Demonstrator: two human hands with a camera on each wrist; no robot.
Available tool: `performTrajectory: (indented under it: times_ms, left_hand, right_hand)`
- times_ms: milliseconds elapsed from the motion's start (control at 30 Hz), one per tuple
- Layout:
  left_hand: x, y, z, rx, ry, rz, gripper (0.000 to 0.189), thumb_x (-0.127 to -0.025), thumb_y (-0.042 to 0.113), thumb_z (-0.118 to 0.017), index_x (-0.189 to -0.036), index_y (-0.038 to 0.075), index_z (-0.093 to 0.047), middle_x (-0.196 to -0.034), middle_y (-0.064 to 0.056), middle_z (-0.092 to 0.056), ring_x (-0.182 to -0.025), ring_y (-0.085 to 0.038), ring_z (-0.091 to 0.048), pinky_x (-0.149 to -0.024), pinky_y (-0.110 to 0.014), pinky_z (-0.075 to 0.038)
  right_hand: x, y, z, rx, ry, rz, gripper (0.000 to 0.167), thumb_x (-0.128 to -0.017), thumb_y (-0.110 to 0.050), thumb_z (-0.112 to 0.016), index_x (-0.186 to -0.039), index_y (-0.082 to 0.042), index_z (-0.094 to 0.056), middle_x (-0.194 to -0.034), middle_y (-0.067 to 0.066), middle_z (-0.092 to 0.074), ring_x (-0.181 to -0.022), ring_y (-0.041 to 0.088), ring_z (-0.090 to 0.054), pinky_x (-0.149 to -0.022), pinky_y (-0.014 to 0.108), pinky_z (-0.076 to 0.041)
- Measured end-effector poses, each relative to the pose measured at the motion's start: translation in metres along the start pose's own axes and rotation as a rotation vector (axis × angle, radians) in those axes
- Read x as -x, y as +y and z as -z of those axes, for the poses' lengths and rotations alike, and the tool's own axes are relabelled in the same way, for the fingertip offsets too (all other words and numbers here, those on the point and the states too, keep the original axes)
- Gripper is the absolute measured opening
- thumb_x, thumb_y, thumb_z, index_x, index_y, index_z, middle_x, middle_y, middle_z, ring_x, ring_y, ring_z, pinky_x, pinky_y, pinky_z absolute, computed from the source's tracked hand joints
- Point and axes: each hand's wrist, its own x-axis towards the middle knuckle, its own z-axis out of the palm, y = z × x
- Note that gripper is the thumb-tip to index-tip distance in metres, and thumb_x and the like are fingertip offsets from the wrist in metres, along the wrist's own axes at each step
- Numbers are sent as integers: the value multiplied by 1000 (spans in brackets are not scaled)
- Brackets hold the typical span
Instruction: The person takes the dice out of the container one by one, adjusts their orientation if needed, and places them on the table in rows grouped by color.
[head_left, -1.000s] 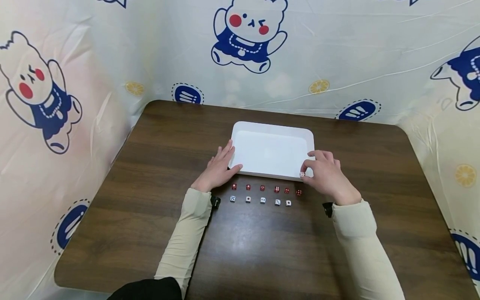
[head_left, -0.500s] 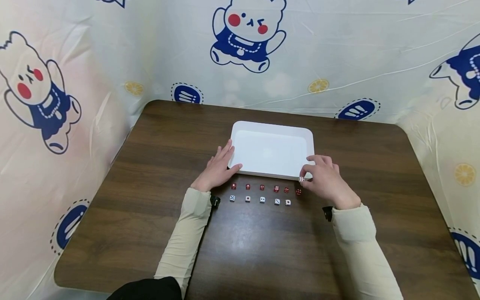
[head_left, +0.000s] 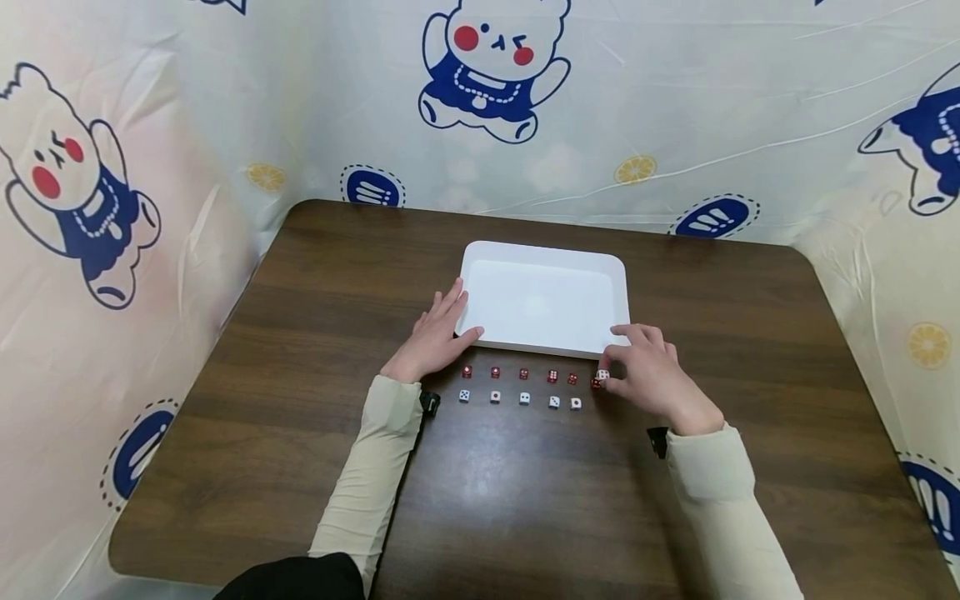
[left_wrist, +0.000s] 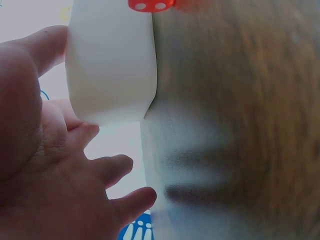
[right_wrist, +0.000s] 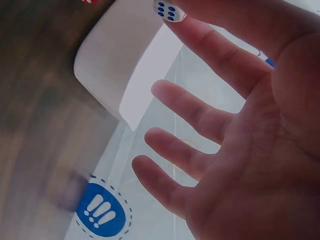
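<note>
Between thumb and index finger, my right hand [head_left: 647, 371] pinches a white die [right_wrist: 169, 11] whose six-pip face shows in the right wrist view. That die overlaps the rightmost red die [head_left: 596, 383] in the head view, just off the tray's front right corner. My left hand [head_left: 429, 340] lies with fingers spread at the left end of the white tray [head_left: 543, 252], thumb and fingertips touching its rim. A row of red dice [head_left: 523, 373] runs along the tray's front side. In front of it lies a second row, of white dice [head_left: 524, 399].
The dark wooden table [head_left: 315, 275] carries everything. A patterned curtain [head_left: 675, 100] surrounds its back and sides. In the left wrist view, a red die [left_wrist: 151, 5] shows close to the tray's side wall.
My right hand has moved toward me with the white die, from over the tray's front right corner to the right end of the red row. The left hand has stayed at the tray.
</note>
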Motion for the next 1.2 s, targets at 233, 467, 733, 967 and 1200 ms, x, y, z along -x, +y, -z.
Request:
performTrajectory:
  times_ms: [233, 467, 733, 967, 1200]
  left_hand:
    - [0, 0, 0, 4, 0, 1, 76, -98, 51, -45, -155, 11, -15, -164, 7, 7, -151, -34, 2, -116, -63, -10]
    - [-1, -1, 0, 11, -1, -2, 75, -98, 51, -44, -156, 12, -15, -164, 7, 7, -151, -34, 3, -116, -63, -10]
    - [-1, -2, -1, 19, 0, -5, 76, -98, 51, -45, -156, 12, -15, -164, 8, 7, -151, -34, 3, -116, -64, -9]
    - [-1, -1, 0, 23, -4, -6, 76, -98, 50, -45, -156, 12, -14, -164, 8, 7, -151, -34, 3, -116, -64, -9]
    - [-1, -1, 0, 20, -5, -6, 76, -98, 50, -46, -156, 11, -14, -164, 7, 7, -151, -34, 3, -115, -64, -9]
  right_hand:
    - [5, 0, -9, -35, 28, 11, 6, -81, -18, -74, -83, -17, -69, -145, 21, -41, -134, 47, -24, -98, 64, -26]
    - [11, 1, -17, -48, 47, 16, 7, -79, -15, -74, -82, -17, -69, -145, 22, -41, -133, 47, -26, -96, 63, -28]
    - [15, 2, -22, -66, 33, 7, 9, -79, -13, -75, -79, -19, -68, -147, 22, -39, -134, 47, -24, -98, 64, -27]
    - [18, 2, -27, -55, 37, 10, 9, -78, -14, -76, -79, -18, -68, -148, 21, -39, -134, 47, -25, -97, 64, -29]
    - [18, 3, -31, -48, 46, 21, 9, -78, -14, -77, -79, -18, -69, -148, 22, -38, -134, 48, -25, -96, 65, -30]
